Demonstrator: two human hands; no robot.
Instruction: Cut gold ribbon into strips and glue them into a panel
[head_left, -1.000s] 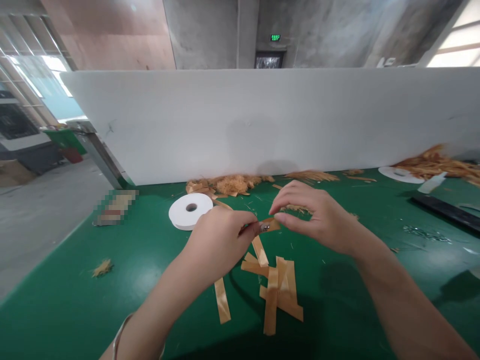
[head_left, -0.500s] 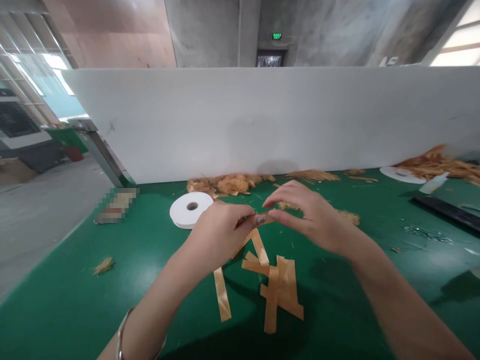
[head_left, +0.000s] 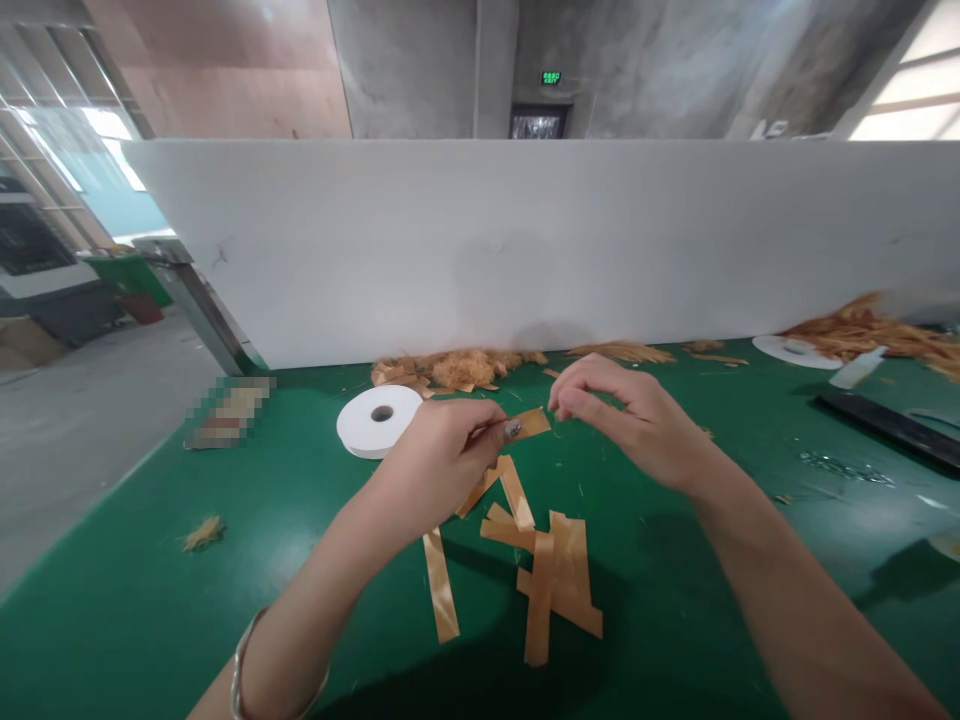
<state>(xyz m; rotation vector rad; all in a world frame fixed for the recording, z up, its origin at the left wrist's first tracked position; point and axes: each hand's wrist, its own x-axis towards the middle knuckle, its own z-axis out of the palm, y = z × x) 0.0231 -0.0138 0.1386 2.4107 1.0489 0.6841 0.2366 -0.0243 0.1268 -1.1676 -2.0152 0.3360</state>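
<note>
My left hand (head_left: 450,445) pinches a short strip of tan ribbon (head_left: 535,425) between thumb and fingers, its free end pointing right. Just past that end, my right hand (head_left: 626,415) is closed with thumb and fingertips together. A wisp may be between those fingertips, too small to make out. Below the hands, several cut tan ribbon strips (head_left: 538,600) lie crossed in a loose pile on the green table (head_left: 300,600). One single strip (head_left: 441,590) lies apart to the left. Partly behind my left hand sits a white roll of tape or ribbon (head_left: 367,430).
Frayed tan fibre (head_left: 465,368) is heaped along the white partition (head_left: 487,240). To the right are a larger heap of orange-brown strands (head_left: 862,325), a white disc (head_left: 784,350), a small bottle (head_left: 857,368) and a black bar (head_left: 885,430). A fibre tuft (head_left: 202,533) lies left.
My right hand has drawn away to the right from the ribbon's end, its fingertips now closer together. More of the strip shows beyond my left hand, which stays in place.
</note>
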